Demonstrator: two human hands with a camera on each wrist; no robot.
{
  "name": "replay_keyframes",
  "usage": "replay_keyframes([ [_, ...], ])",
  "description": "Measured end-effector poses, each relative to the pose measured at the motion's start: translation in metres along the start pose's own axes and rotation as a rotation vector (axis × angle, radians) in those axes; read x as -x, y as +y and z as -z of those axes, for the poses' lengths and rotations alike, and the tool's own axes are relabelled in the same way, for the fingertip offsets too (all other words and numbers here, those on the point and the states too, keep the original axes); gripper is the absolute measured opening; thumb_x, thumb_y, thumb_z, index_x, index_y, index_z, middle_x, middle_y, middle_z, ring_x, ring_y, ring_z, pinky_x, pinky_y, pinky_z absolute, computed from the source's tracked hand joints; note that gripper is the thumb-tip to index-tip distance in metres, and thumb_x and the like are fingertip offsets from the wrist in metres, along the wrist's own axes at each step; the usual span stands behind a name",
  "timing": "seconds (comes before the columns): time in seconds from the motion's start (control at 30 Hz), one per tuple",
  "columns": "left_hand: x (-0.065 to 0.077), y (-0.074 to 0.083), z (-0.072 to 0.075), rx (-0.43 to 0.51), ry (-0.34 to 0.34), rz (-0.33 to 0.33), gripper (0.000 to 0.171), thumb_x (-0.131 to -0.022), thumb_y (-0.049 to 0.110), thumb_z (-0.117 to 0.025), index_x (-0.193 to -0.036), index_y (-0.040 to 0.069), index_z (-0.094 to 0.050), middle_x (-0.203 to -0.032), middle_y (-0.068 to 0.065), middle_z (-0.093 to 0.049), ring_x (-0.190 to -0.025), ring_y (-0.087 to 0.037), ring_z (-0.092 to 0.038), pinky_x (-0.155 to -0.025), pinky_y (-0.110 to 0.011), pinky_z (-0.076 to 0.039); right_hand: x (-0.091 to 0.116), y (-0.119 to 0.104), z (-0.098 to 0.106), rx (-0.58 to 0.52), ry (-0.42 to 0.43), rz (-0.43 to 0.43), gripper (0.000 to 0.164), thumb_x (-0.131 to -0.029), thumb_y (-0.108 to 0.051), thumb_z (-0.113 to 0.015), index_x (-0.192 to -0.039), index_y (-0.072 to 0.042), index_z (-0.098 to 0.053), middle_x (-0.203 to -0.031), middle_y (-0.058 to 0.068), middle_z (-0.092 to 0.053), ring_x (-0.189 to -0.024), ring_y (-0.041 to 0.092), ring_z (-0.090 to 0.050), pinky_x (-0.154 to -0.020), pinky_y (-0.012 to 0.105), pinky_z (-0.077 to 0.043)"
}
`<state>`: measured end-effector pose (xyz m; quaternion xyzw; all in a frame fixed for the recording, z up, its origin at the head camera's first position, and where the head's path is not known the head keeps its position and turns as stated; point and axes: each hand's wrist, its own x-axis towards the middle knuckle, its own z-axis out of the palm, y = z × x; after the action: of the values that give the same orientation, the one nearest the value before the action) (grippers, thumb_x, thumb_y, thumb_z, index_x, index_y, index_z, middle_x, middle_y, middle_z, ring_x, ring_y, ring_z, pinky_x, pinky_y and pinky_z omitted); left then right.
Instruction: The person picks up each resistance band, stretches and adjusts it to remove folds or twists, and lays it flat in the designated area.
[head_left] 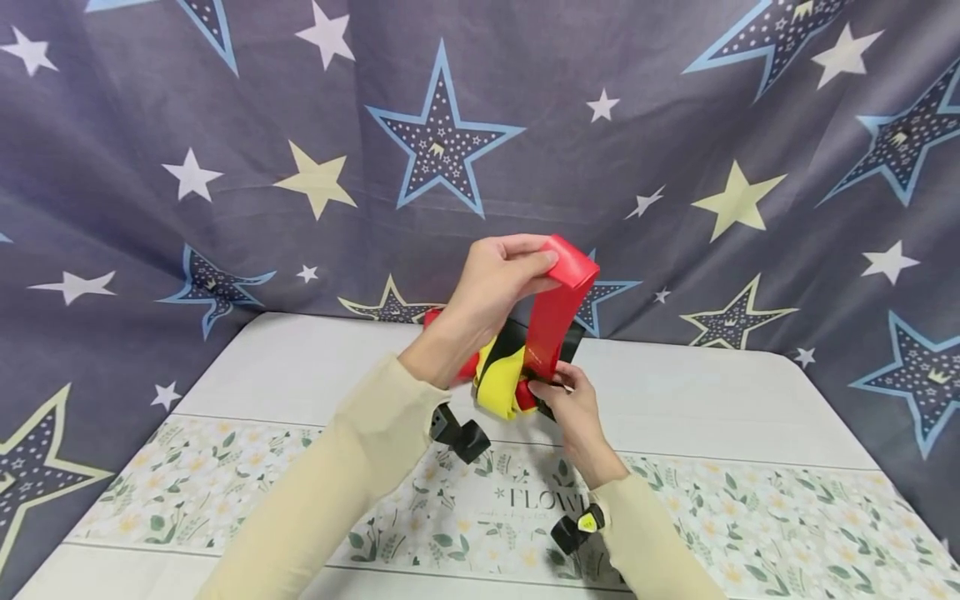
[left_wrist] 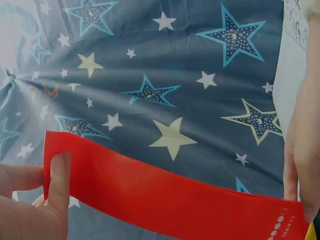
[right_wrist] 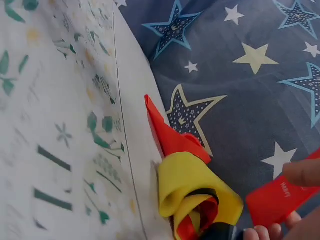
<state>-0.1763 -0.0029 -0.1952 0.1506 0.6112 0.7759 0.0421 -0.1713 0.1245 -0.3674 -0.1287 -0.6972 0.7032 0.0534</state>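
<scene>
My left hand [head_left: 501, 275] pinches the top of a flat red resistance band [head_left: 553, 321] between thumb and fingers, holding it up above the table. The band hangs as a stretched strip, with "Heavy" printed near its lower end. There my right hand [head_left: 576, 412] grips it, beside a tangled bundle. In that bundle a yellow resistance band [head_left: 501, 387] curls round red and black ones. A black band [head_left: 512, 337] shows behind it, and another red piece [right_wrist: 172, 135] sticks out past the yellow in the right wrist view. How the bands interlock is hidden.
The bundle lies toward the back of a white table [head_left: 697, 400] with a floral printed strip [head_left: 247, 479]. A dark star-patterned curtain [head_left: 525, 183] hangs right behind the table. Black camera straps [head_left: 468, 440] hang at both wrists.
</scene>
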Motion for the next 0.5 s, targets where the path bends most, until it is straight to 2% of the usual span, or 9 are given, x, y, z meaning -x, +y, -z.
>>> replay_keyframes([
  [0.1, 0.001, 0.003, -0.001, 0.021, 0.004, -0.002, 0.031, -0.092, 0.003, -0.059, -0.123, -0.004, -0.061, -0.118, -0.019, -0.065, -0.103, -0.032, -0.066, -0.089, -0.033, -0.053, -0.005, 0.000, -0.003, 0.099, 0.034, 0.078, 0.029, -0.086, -0.003, -0.063, -0.113, 0.002, -0.059, -0.100, 0.008, -0.053, -0.087, 0.016, -0.045, -0.079, 0.030, -0.042],
  [0.2, 0.001, 0.006, 0.001, 0.037, 0.024, 0.002, 0.032, -0.092, 0.003, -0.059, -0.123, -0.004, -0.059, -0.119, -0.019, -0.064, -0.101, -0.030, -0.067, -0.089, -0.033, -0.053, -0.006, -0.001, -0.003, 0.141, 0.062, 0.138, 0.019, -0.086, -0.004, -0.064, -0.103, 0.003, -0.065, -0.094, 0.005, -0.052, -0.081, 0.015, -0.044, -0.066, 0.023, -0.039],
  [0.3, 0.001, 0.007, 0.006, 0.058, 0.073, 0.007, 0.030, -0.092, 0.004, -0.059, -0.121, -0.004, -0.055, -0.119, -0.020, -0.064, -0.091, -0.024, -0.068, -0.089, -0.033, -0.053, -0.002, -0.001, -0.004, 0.166, 0.041, 0.176, 0.014, -0.087, -0.006, -0.064, -0.098, 0.003, -0.066, -0.094, 0.006, -0.053, -0.077, 0.013, -0.047, -0.059, 0.020, -0.039],
  [0.4, 0.001, 0.007, 0.011, 0.073, 0.122, 0.006, 0.029, -0.092, 0.003, -0.058, -0.120, -0.002, -0.050, -0.116, -0.021, -0.063, -0.081, -0.016, -0.066, -0.088, -0.034, -0.054, 0.004, 0.000, -0.006, 0.192, -0.014, 0.192, 0.012, -0.088, -0.006, -0.063, -0.096, 0.003, -0.065, -0.098, 0.010, -0.058, -0.079, 0.012, -0.051, -0.062, 0.020, -0.044],
  [0.5, 0.000, 0.005, 0.017, 0.079, 0.146, 0.008, 0.032, -0.092, 0.001, -0.057, -0.123, 0.000, -0.049, -0.112, -0.020, -0.063, -0.078, -0.014, -0.065, -0.087, -0.033, -0.054, 0.012, 0.003, -0.008, 0.203, -0.070, 0.187, 0.010, -0.089, -0.005, -0.062, -0.095, 0.003, -0.063, -0.100, 0.013, -0.062, -0.082, 0.012, -0.054, -0.070, 0.022, -0.047],
])
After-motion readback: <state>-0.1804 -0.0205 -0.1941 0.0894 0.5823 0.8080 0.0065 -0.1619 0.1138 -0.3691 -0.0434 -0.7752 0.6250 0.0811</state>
